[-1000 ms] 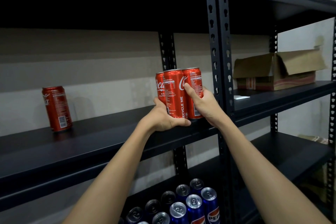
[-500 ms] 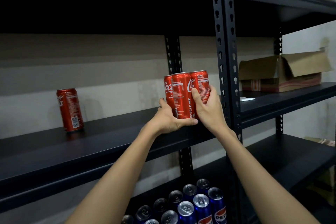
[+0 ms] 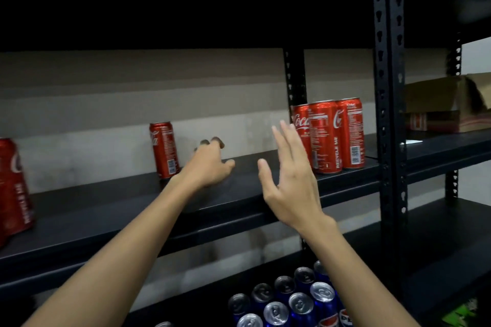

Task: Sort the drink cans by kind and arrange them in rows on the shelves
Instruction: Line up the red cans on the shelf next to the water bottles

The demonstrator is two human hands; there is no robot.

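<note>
Black metal shelving [image 3: 384, 87] against a beige wall [image 3: 132, 101]; a blurred, probably cardboard box [image 3: 446, 109] right.

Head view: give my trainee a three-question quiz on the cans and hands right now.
1. True or false: the right hand grips the three grouped Coca-Cola cans.
2. Which hand is nearer the lone Coca-Cola can? A left hand; B right hand.
3. Fill in: the Pepsi cans stand on the shelf ___ the middle shelf.

Key: 1 false, it is open and apart from them; 2 A; 3 below.
</note>
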